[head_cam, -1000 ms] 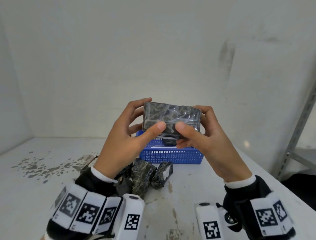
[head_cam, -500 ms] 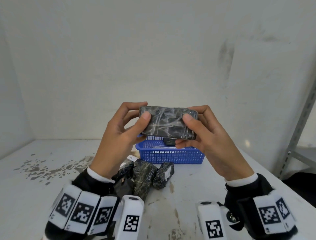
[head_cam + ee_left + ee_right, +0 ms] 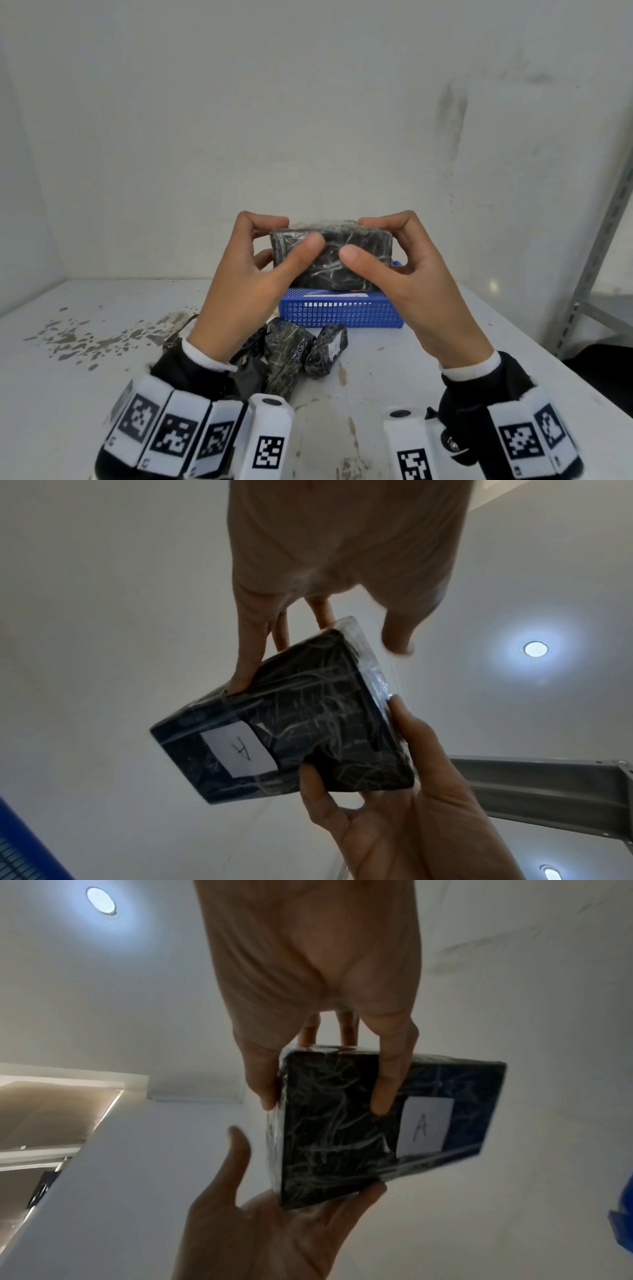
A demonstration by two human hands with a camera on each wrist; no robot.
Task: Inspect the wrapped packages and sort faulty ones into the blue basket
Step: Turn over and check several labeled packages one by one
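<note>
Both hands hold one wrapped package (image 3: 356, 270) in the air above the blue basket (image 3: 339, 310). It is a black block under crinkled clear film. My left hand (image 3: 291, 236) grips its left end, index finger curled over the top and thumb against the near face. My right hand (image 3: 359, 240) grips the right end the same way. In the wrist views the far face of the package (image 3: 308, 723) (image 3: 329, 1123) carries a white label (image 3: 240, 750) (image 3: 424, 1126) with a handwritten A. The left thumb looks blurred there.
Several more wrapped packages (image 3: 294, 349) lie in a pile on the white table (image 3: 102, 377), in front of the basket and partly under my left wrist. A grey metal shelf upright (image 3: 603, 240) stands at the right. A white wall closes the back.
The package has been turned in the hands and sits slightly lower. Both thumbs have shifted from its upper corners towards the middle of the near face.
</note>
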